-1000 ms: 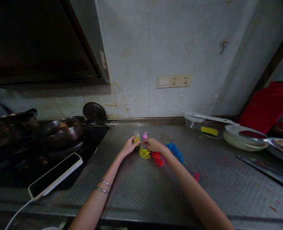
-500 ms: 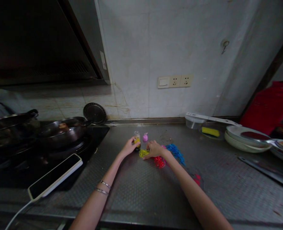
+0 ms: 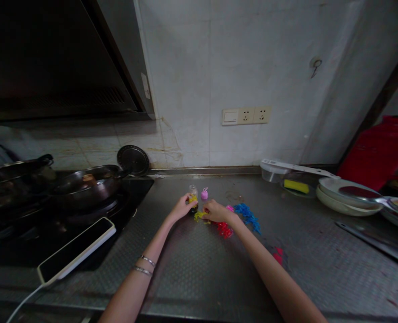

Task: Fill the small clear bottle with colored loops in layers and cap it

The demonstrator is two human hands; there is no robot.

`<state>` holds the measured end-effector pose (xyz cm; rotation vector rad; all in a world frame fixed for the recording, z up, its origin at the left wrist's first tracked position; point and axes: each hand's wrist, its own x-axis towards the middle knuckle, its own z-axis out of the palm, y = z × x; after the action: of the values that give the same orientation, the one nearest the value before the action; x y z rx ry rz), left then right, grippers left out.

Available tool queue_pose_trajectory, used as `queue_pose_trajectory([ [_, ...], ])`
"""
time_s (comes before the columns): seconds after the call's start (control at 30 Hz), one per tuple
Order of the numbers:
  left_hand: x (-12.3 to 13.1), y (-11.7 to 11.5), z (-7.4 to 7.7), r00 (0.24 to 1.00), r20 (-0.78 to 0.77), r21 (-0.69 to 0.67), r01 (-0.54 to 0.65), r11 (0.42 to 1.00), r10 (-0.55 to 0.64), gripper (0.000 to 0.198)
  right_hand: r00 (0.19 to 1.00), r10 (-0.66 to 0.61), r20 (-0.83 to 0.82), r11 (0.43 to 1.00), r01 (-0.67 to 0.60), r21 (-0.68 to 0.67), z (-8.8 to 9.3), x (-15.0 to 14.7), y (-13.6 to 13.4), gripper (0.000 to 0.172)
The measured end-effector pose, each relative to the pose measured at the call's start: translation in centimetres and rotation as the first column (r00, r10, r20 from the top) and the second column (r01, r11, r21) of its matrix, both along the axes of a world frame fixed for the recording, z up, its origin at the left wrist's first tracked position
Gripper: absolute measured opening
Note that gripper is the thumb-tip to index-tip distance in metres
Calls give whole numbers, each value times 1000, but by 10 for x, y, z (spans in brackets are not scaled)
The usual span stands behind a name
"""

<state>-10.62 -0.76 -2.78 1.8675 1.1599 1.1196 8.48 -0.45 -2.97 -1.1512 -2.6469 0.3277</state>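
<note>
Clear jar (image 3: pixel 193 194) on the surface (image 3: pixel 185 278), part-filled with yellow, clasped by the left hand's (image 3: pixel 181 207) fingers; right of it, right-hand (image 3: pixel 216 211) fingers bunch at loose yellow strips (image 3: pixel 199 216), pinch indiscernible to me; red (image 3: pixel 224 230) and blue piles (image 3: pixel 247 217) remain outside.

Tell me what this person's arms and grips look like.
The left arm and right arm are bare, no sleeves in view. The left one wears two slim, silvery bands, slightly apart; the right one shows none. The left grip and right grip are ungloved human hands; finer details are too small to make out.
</note>
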Motion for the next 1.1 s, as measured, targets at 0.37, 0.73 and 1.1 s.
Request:
queue_pose_trajectory([
  [0.37,1,-1,3,1000,11,-11,0,1000,0,27,997,-7,-74,1000,7,0,4,1,0,19],
  [0.73,0,-2,-1,1000,10,17,-13,1000,13,26,987,-52,-151,999,52,-6,11,3,-3,15],
  [1.1,0,-3,-6,1000,21,34,-8,999,7,26,956,-47,-290,995,20,-94,20,6,-10,18],
])
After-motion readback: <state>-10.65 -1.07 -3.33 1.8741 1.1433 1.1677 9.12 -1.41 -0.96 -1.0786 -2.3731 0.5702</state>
